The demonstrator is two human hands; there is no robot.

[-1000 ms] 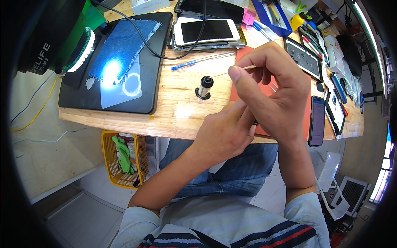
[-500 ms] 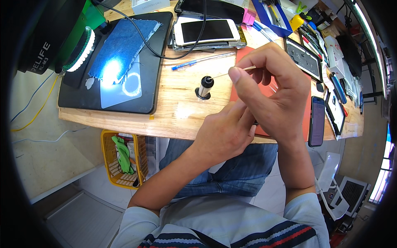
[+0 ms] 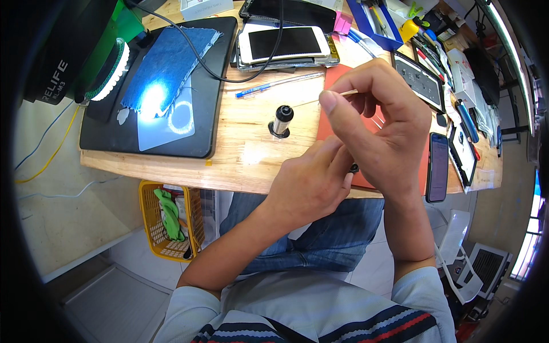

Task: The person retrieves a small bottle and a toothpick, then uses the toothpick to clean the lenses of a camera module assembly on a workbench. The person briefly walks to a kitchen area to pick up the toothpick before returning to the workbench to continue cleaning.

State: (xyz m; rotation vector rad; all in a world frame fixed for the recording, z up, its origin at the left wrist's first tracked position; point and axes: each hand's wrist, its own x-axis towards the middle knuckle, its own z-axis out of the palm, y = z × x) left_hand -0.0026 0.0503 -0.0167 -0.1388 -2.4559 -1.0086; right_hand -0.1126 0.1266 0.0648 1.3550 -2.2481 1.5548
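My right hand [image 3: 383, 120] pinches a thin wooden toothpick [image 3: 345, 93] between thumb and forefinger. The toothpick points left, and its tip is just to the right of a small upright cylinder [image 3: 282, 121]. That cylinder has a black rounded top, a silvery middle and a black flanged base, and it stands on the wooden table. Below my right hand, my left hand [image 3: 311, 183] is closed with its back toward me. A small dark round end [image 3: 354, 168] peeks out by its fingers; the rest of that thing is hidden.
An orange-red mat [image 3: 337, 80] lies under my right hand. Farther back are a pen [image 3: 277, 86] and a white phone [image 3: 286, 44] on stacked parts. A black board [image 3: 200, 137] with denim cloth [image 3: 171, 63] sits left; a dark phone [image 3: 438, 166] lies at the right edge.
The toothpick's tip has come off the top of the upright cylinder and moved slightly right. My right hand has shifted a little right; my left hand has hardly moved.
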